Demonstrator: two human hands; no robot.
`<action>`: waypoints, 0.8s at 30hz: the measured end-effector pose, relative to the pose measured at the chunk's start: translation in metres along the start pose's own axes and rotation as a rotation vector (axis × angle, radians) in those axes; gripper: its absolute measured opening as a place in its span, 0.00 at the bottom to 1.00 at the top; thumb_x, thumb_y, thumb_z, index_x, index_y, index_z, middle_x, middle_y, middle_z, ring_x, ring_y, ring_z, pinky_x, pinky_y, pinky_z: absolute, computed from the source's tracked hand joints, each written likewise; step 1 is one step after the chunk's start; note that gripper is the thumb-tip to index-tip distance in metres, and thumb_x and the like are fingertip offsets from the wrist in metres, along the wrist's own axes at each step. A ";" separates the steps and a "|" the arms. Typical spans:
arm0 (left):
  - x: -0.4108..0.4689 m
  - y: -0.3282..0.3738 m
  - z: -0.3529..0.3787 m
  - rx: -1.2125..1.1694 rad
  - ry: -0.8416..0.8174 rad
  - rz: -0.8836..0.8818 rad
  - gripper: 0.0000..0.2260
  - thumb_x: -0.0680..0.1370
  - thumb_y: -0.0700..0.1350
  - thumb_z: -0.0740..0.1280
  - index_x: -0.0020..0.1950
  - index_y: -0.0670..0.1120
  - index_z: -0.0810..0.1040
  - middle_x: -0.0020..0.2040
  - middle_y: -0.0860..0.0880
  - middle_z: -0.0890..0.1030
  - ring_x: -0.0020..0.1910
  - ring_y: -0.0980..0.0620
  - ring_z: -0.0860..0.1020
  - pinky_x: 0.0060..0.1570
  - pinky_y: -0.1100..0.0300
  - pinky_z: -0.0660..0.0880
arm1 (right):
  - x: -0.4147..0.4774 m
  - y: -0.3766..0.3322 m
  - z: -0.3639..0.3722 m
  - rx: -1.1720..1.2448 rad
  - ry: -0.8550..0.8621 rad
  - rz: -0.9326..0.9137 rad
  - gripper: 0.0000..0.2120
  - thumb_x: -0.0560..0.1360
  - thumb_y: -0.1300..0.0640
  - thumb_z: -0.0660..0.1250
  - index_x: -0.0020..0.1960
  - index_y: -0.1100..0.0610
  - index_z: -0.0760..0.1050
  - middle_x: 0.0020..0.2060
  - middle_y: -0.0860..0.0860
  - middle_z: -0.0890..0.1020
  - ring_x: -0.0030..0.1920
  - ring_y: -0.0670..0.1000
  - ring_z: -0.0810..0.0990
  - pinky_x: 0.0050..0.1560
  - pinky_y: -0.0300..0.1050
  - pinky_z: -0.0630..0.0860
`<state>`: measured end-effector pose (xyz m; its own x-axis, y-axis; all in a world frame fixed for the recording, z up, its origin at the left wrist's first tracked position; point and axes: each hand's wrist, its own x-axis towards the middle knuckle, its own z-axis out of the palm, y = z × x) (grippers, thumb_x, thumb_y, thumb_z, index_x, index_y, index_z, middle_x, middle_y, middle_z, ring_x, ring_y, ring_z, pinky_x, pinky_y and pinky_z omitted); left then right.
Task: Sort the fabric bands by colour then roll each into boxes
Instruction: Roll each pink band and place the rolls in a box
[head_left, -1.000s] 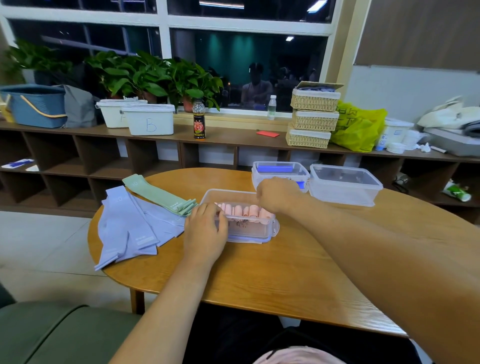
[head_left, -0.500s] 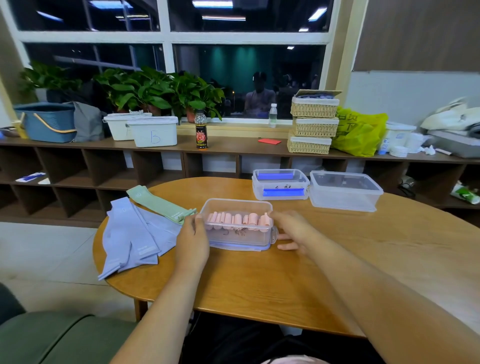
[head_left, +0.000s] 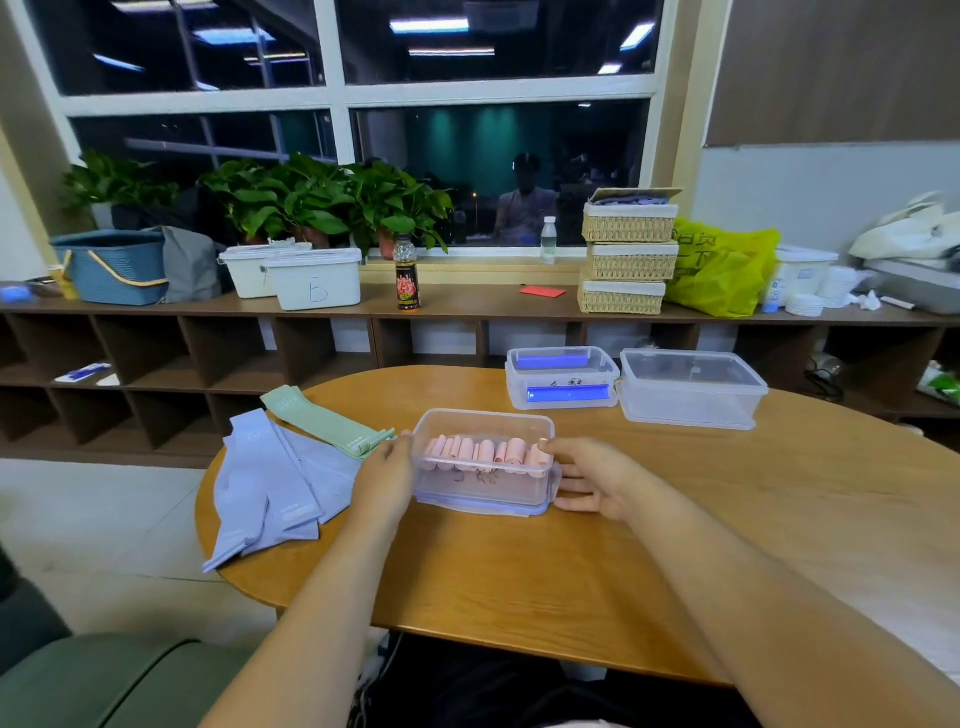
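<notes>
Update: right hand (head_left: 597, 475) just came off top of pink rolls (head_left: 485, 452) and dropped to 3 o'clock end of front box (head_left: 483, 499). Thumb on rim, fingers lying straight against it, not clenched. Left hand (head_left: 387, 478) cupped round 9 o'clock end, same as second ago. Reckon pink done, box ready for lid or shove aside.

Count:
- three boxes on surface (head_left: 571, 571): this one, blue-clip box (head_left: 563, 376) at 1 o'clock, empty box (head_left: 691, 389) at 2
- pink rolls roughly seven, overlapping, can't swear
- purple bands (head_left: 270, 483) at 9, four-ish, flat
- green bands (head_left: 322, 421) at 10, stacked, number unclear
</notes>
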<state>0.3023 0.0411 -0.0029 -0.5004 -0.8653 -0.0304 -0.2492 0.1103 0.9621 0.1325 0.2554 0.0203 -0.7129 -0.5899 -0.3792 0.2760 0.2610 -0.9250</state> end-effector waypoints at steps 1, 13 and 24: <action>0.005 0.002 -0.002 -0.037 -0.021 -0.038 0.15 0.86 0.57 0.59 0.66 0.51 0.78 0.63 0.49 0.79 0.60 0.46 0.77 0.64 0.49 0.77 | -0.001 0.000 0.000 -0.004 0.003 -0.001 0.13 0.80 0.51 0.73 0.63 0.51 0.81 0.56 0.54 0.87 0.58 0.55 0.85 0.58 0.57 0.84; 0.006 0.031 -0.008 -0.102 -0.015 0.014 0.07 0.82 0.52 0.68 0.51 0.50 0.82 0.48 0.47 0.85 0.49 0.46 0.83 0.52 0.47 0.82 | -0.006 -0.025 -0.004 0.031 0.021 -0.128 0.10 0.82 0.50 0.71 0.62 0.50 0.81 0.57 0.53 0.86 0.58 0.54 0.85 0.60 0.57 0.83; 0.119 0.084 -0.044 0.116 0.085 0.026 0.09 0.79 0.48 0.69 0.56 0.46 0.82 0.50 0.44 0.83 0.43 0.47 0.79 0.36 0.55 0.72 | 0.055 -0.094 0.062 0.065 -0.118 -0.244 0.09 0.83 0.52 0.64 0.58 0.47 0.81 0.57 0.49 0.87 0.58 0.51 0.84 0.54 0.47 0.81</action>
<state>0.2581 -0.0743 0.0858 -0.4373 -0.8990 0.0218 -0.3336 0.1847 0.9245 0.1076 0.1512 0.0847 -0.6844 -0.7151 -0.1420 0.1492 0.0533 -0.9874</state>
